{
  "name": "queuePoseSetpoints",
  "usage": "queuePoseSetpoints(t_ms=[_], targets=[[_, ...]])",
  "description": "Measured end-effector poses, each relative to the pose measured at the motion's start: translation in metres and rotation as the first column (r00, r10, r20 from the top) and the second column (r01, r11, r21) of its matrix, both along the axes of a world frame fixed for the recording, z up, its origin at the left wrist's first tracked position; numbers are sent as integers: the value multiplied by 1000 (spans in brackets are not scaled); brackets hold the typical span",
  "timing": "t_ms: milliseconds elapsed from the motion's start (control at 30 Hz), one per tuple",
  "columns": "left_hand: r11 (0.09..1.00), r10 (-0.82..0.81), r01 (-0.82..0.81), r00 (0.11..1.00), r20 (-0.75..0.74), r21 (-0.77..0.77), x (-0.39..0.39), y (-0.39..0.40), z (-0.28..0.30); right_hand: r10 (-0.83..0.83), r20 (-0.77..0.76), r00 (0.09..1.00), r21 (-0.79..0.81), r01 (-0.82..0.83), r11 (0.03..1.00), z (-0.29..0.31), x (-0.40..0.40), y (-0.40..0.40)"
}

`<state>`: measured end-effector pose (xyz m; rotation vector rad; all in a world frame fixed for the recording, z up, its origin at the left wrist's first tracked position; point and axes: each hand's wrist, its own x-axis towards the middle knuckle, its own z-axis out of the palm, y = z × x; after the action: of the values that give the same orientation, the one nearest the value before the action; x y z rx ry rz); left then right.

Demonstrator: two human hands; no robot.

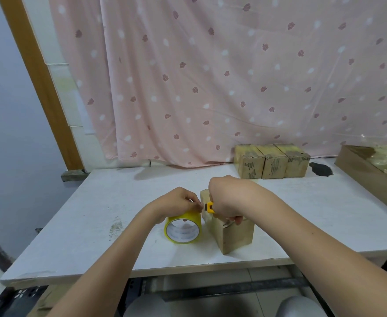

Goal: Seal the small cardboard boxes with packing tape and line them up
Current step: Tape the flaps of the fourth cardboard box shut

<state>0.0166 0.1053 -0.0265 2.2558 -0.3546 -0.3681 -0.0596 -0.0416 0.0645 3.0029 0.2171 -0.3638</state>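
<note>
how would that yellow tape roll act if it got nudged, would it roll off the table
The tape roll stands on its curved rim with its open core facing the camera, so a sideways nudge would probably roll it. The cardboard box close on one side would likely stop it there; the other way lies open table. The left hand grips it now, so it should stay put.

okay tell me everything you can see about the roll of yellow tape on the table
The roll of tape is wide, with translucent yellow tape wound on a white core with faint printing inside. It stands on its edge on the white table, its open hole facing the camera, just left of the cardboard box being sealed. The left hand rests on top of it, fingers pinching at the tape end near the box. The right hand holds a yellow cutter right beside that spot.
</note>
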Motion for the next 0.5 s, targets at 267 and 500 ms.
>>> queuePoseSetpoints(t_ms=[267, 500], targets=[[1000, 10, -10, 1000, -4, 6, 0, -1, 1, -13, -115, 993, 91, 24, 996, 10, -6, -9], [1000, 0, 0, 1000, -24, -3, 2, 1, -2, -139, 10, 990, 443, 121, 888, 26, 9, -62]])
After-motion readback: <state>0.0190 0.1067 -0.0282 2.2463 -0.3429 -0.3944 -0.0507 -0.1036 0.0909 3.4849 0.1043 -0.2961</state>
